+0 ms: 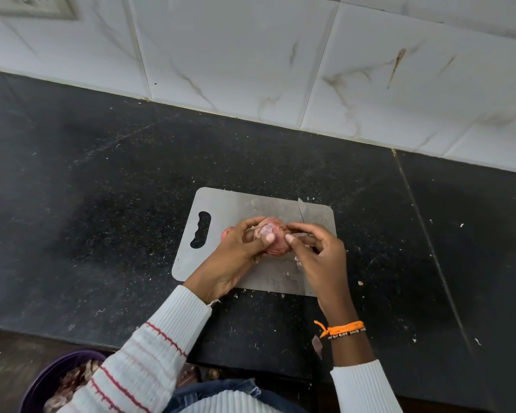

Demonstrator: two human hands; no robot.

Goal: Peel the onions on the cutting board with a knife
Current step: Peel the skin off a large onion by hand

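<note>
- A purple bowl [46, 380] of dark peelings sits at the lower left, below the near edge of the bench [87, 204], well left of and nearer than the cutting board [236, 204].
- The cutting board is a grey slab lying flat on the dark speckled bench, its handle slot [200, 230] at its left end.
- A second onion [226, 233] peeks out pink just right of the handle slot, mostly hidden behind the left hand [236, 257].
- The left hand, in a white sleeve with red stripes, is curled round the onion [273, 238] over the middle of the board, thumb laid across its pale, partly bared face.
- That onion is held between both hands; whether it touches the board cannot be told.
- The right hand [319, 257], over the board's right half, pinches the onion's right side with thumb and forefinger, while its other fingers curl round the knife [303, 211] handle.
- The knife blade points away from the person, over the board's far right part.
- An orange thread and a bead bracelet [341, 329] circle the right wrist, nearer than the board.
- Bits of skin lie scattered on the bench right of the board.
</note>
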